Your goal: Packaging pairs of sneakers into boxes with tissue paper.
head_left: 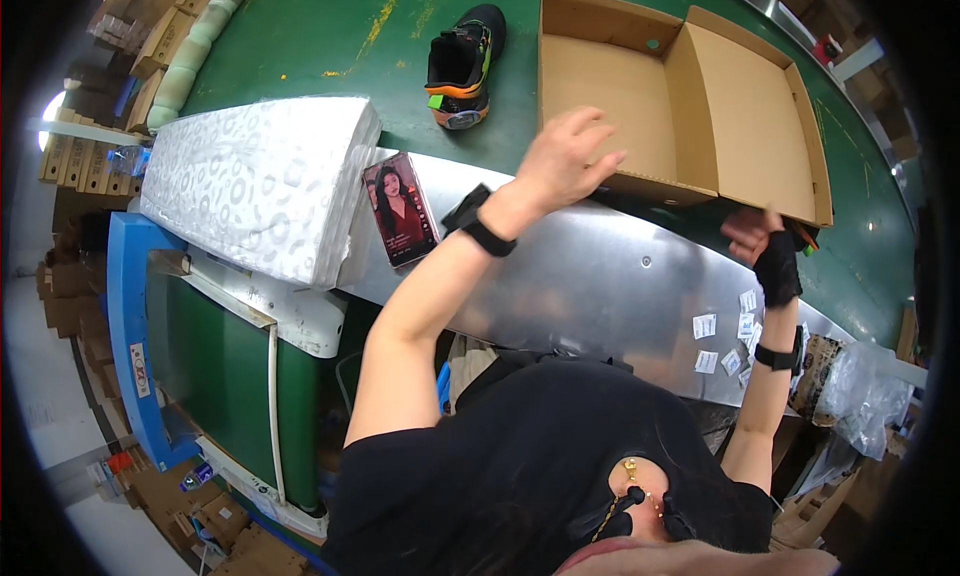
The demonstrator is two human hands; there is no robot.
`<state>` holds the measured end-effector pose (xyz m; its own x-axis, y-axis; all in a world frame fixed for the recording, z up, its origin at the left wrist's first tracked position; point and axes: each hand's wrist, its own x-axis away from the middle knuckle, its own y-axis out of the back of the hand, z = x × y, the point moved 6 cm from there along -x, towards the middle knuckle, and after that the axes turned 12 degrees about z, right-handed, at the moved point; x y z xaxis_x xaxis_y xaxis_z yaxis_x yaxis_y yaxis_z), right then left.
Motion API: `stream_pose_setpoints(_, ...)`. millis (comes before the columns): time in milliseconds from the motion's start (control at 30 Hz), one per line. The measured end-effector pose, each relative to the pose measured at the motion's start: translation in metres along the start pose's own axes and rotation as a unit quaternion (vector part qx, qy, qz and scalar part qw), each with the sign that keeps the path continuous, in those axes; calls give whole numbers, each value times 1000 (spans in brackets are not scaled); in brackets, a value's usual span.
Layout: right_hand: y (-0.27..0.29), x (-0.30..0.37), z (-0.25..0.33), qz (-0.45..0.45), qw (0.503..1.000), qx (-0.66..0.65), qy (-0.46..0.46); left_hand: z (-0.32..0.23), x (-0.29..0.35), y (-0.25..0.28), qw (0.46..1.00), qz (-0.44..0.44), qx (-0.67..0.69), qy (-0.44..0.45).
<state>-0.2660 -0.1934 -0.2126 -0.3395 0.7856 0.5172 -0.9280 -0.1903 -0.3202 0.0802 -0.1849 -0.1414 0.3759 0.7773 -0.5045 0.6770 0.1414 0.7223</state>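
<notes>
An opened brown cardboard shoebox (610, 96) lies at the far right with its lid (755, 126) folded back to the right; the inside that shows is bare. Over the box's near left corner is my left hand (572, 161), fingers apart and holding nothing. My right hand (765, 248), in a black half-glove, is just below the lid's near edge. Its fingers are smeared by motion. Partly hidden behind it is something dark with orange and green (808, 238). A black shoe (466, 68) with orange and green trim stands left of the box.
A phone (402, 208) lies on the metal ledge (570, 286), beside a stack of patterned white sheets (255, 186). Several small white packets (705, 326) are scattered on the ledge at right. Clear plastic (865, 396) hangs further right. The green belt (340, 36) runs behind.
</notes>
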Motion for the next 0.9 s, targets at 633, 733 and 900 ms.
stream_pose_setpoints(633, -194, -56, -2, 31, 558, 784, 271, 172, 268, 239, 801, 94, -284, 519)
stream_pose_setpoints(733, -198, -56, -1, 34, 555, 788, 264, 172, 259, 245, 834, 30, -295, 465)
stream_pose_setpoints(900, -197, -51, 0, 35, 557, 777, 289, 139, 234, 329, 777, -107, -484, 388)
